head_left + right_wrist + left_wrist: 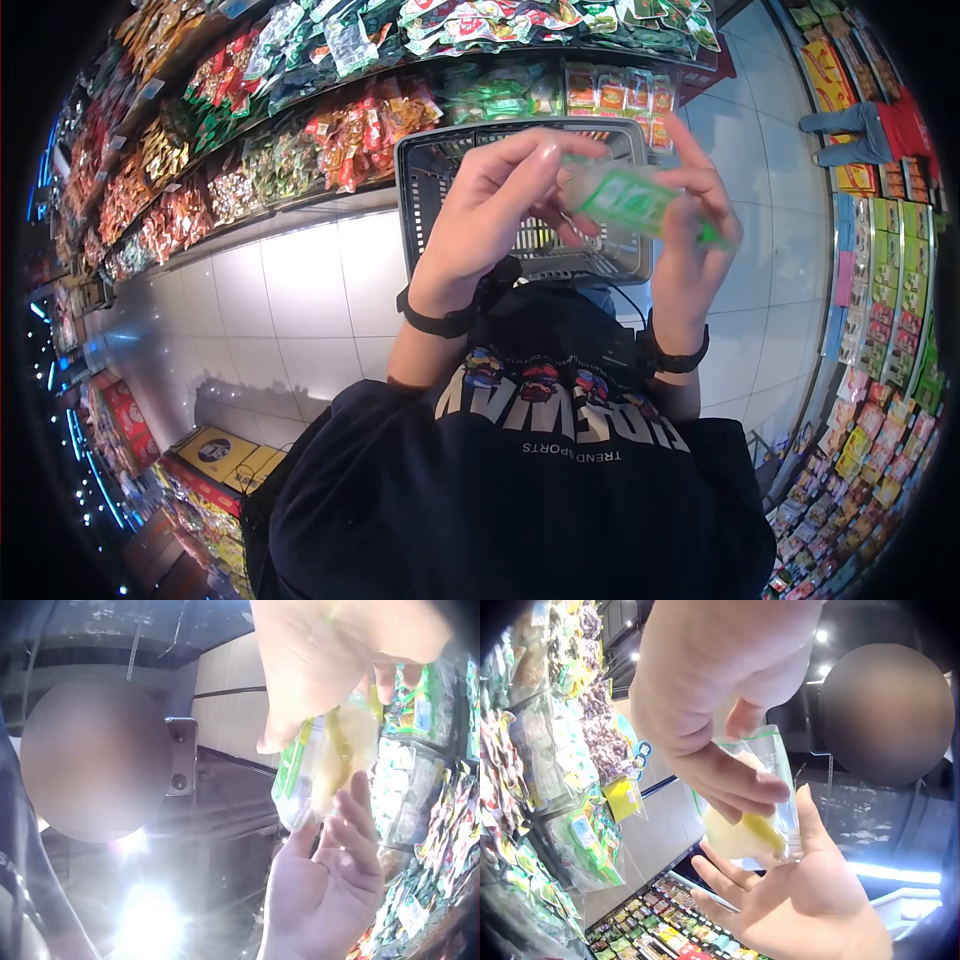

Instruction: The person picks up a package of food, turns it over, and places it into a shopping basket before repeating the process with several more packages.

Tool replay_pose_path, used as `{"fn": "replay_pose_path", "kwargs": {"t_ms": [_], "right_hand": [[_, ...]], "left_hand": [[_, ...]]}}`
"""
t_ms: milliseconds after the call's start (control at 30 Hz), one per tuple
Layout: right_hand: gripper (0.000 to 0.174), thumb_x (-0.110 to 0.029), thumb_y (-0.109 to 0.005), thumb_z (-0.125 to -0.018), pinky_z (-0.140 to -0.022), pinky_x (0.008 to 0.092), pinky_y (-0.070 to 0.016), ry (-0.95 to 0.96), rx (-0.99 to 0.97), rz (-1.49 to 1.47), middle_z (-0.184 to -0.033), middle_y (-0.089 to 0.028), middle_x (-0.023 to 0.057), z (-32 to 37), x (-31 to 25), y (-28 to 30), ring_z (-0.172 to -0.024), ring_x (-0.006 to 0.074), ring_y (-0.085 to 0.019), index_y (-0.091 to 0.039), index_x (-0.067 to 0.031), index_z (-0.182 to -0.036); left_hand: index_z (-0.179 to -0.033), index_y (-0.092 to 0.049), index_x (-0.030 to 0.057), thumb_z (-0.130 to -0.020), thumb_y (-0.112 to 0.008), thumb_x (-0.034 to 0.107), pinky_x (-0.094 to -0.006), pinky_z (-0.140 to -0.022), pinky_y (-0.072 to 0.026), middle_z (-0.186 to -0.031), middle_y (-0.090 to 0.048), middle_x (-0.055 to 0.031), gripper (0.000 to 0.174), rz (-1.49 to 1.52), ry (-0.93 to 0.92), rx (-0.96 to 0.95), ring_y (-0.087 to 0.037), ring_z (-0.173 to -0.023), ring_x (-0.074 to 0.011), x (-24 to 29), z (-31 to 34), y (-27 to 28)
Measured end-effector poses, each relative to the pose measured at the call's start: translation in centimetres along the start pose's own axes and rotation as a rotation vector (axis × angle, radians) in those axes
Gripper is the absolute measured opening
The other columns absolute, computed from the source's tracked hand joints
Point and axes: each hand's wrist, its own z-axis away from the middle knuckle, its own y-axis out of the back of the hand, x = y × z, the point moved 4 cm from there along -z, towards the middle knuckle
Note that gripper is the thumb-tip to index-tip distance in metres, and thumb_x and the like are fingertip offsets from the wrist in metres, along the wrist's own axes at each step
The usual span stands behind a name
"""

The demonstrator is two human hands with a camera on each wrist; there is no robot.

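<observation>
Over the basket point(600, 127), a clear packet point(625, 200) holds pale contents point(726, 836).

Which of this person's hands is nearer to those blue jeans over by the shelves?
The right hand: it is at the end of the green packet toward the blue jeans, though well apart from them. The left hand is at the packet's opposite end, farther away.

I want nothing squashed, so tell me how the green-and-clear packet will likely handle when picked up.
The packet will probably flex at its edges, since clear film extends past the filling. The bulky, pale filling likely gives the middle some body. The shiny plastic looks smooth, so it may be a little slippery.
</observation>
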Motion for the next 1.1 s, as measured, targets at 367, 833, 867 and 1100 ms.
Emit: {"fn": "replay_pose_path", "kwargs": {"t_ms": [367, 833, 867, 1100], "right_hand": [[0.033, -0.015, -0.063, -0.081, -0.079, 0.0265, -0.0439, -0.589, 0.011, -0.66, -0.098, -0.058, 0.0076, 1.8, 1.5, -0.2, -0.091, 0.0134, -0.056, -0.052, 0.0012, -0.107], [0.036, -0.001, -0.059, -0.076, -0.079, 0.0281, -0.0459, -0.657, 0.013, -0.578, -0.098, -0.06, 0.0097, 1.5, 0.3, -0.6, -0.09, 0.0158, -0.058, -0.05, 0.0014, -0.111], [0.035, 0.0, -0.059, -0.076, -0.079, 0.0283, -0.0463, -0.65, 0.013, -0.58, -0.097, -0.061, 0.01, 1.5, 0.3, -0.6, -0.089, 0.0162, -0.058, -0.05, 0.0016, -0.11], [0.031, 0.0, -0.058, -0.075, -0.079, 0.0291, -0.0475, -0.634, -0.042, -0.557, -0.097, -0.062, 0.0122, 1.2, 0.0, -0.8, -0.088, 0.0176, -0.059, -0.053, 0.003, -0.106]], "left_hand": [[-0.063, -0.064, -0.001, -0.078, -0.067, 0.018, -0.0192, -0.041, -0.0219, -0.048, -0.044, 0.0059, 0.024, -0.572, 0.059, 0.216, -0.033, -0.046, -0.0007, 0.8, 0.3, 0.8], [-0.095, -0.061, -0.0048, -0.082, -0.058, 0.005, -0.0204, -0.063, -0.0423, -0.083, -0.059, -0.0046, 0.017, -0.255, -0.227, 0.135, -0.055, -0.073, -0.0087, 1.0, 0.5, 0.1], [-0.095, -0.061, -0.0048, -0.082, -0.058, 0.005, -0.0204, -0.063, -0.0423, -0.083, -0.059, -0.0046, 0.017, -0.254, -0.225, 0.135, -0.055, -0.073, -0.0087, 0.9, 0.5, 0.2], [-0.098, -0.059, -0.0043, -0.083, -0.056, 0.004, -0.0201, -0.06, -0.0419, -0.078, -0.062, -0.0051, 0.017, -0.206, -0.228, 0.164, -0.054, -0.068, -0.007, 0.5, 0.5, 0.6]]}}
